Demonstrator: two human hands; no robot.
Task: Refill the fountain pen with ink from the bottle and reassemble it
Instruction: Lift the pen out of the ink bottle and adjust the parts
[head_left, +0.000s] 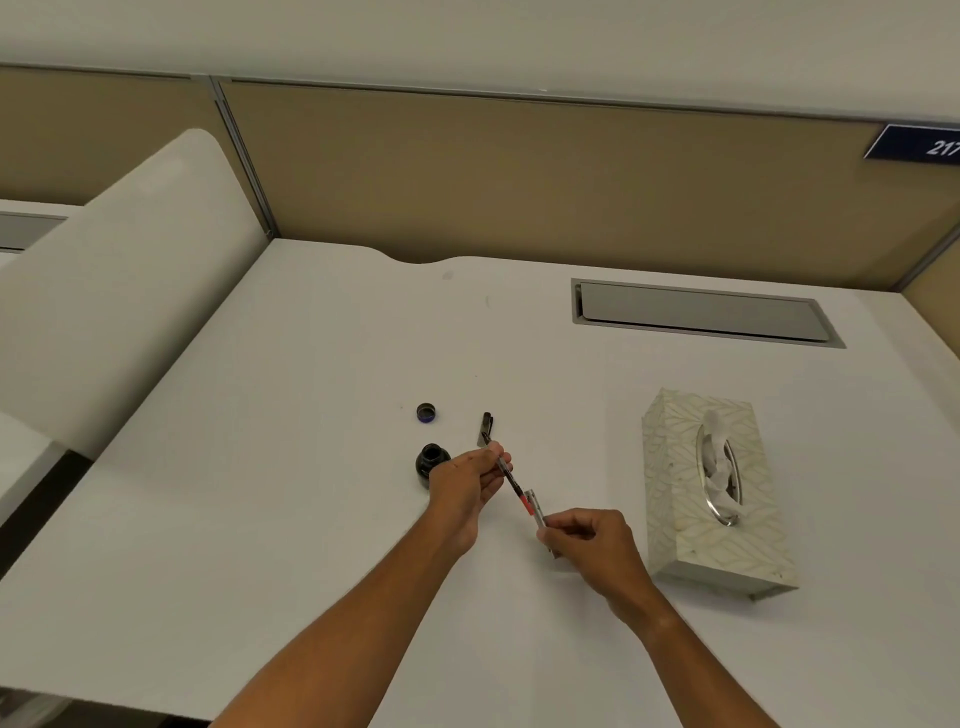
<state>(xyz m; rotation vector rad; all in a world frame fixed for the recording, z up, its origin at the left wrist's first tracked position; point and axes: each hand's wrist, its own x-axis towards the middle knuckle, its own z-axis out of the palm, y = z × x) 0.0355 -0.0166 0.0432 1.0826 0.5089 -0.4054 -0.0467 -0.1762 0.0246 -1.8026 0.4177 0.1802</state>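
Note:
My left hand pinches the pen's front section, whose dark converter with a red end points down-right. In my right hand is the clear pen barrel, its open end around the red tip of the converter. The open ink bottle stands just left of my left hand, partly hidden by it. Its cap lies upturned on the desk behind the bottle. The pen cap lies on the desk beyond my left hand.
A patterned tissue box stands to the right of my right hand. A grey cable hatch is set into the white desk at the back right. A beige partition runs behind, and a white divider panel rises at the left.

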